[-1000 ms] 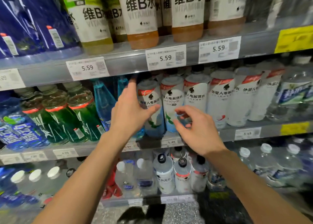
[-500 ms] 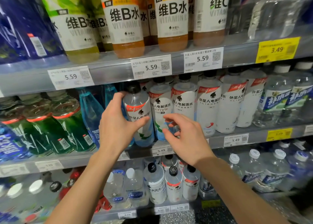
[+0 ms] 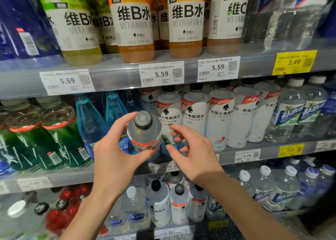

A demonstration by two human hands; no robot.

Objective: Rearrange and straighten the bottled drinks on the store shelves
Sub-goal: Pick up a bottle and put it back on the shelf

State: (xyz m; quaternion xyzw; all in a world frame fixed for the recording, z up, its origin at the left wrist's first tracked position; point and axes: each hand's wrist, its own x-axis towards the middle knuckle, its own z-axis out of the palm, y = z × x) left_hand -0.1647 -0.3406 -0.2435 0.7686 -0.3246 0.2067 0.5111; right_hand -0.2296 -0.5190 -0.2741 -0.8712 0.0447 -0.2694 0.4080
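Two hands: both are raised in front of the middle shelf (image 3: 245,149).
Left hand (image 3: 116,154): its fingers and thumb are wrapped round a white-labelled bottle (image 3: 144,133), which is gripped by the body below the shoulder.
Bottle position: it is held clear of the shelf, just in front of the row of matching white bottles (image 3: 216,119), and tipped so that its black cap (image 3: 143,119) points toward the camera.
Long axis: it runs from the cap near the viewer down and away toward the shelf.
Right hand (image 3: 195,156): nothing is held; the fingers are loosely spread just to the right of the bottle, not touching it as far as can be seen.
Key relation: the bottle lies left of the right hand, and the gap it is judged to belong in sits straight behind it, left of the white row.
Hidden: the bottle's base and its front label are covered by the left hand.
Hard to read: the shelf slot behind the hands, and whether the right fingertips touch a shelved bottle.
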